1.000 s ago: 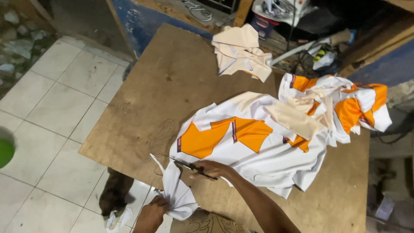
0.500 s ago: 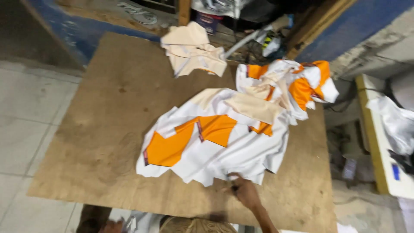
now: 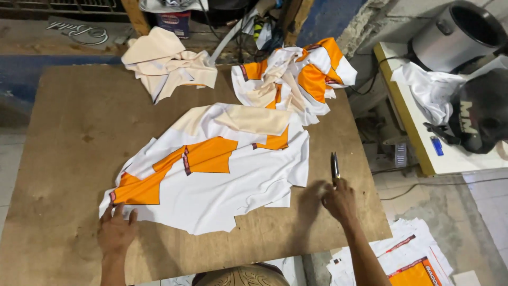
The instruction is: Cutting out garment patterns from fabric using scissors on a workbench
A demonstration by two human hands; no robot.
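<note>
Nearest to us, our left hand (image 3: 116,233) lies flat and released on the brown worktop (image 3: 63,153), its fingertips touching the lower left edge of the white and orange fabric piece (image 3: 211,175). Our right hand (image 3: 338,201) is clenched around the handle of the scissors (image 3: 334,168), whose blades point away from us and rest on the worktop just beside the right edge of that fabric.

The fabric piece lies spread across the middle of the worktop, with a cream panel on its far part. Beyond it, at the far right of the worktop, sits a crumpled heap of white and orange cloth (image 3: 296,79), and at the far left a bundle of cream cloth (image 3: 164,63).

To the right, on a separate side table (image 3: 418,153), we see 1 grey pot (image 3: 455,32); we cannot tell what is in it. On the floor below lie printed cut sheets (image 3: 407,259).

Compared with 0.5 s ago, our left hand has come onto the worktop at the fabric's edge, and our right hand has moved off the fabric to its right side with the scissors.
</note>
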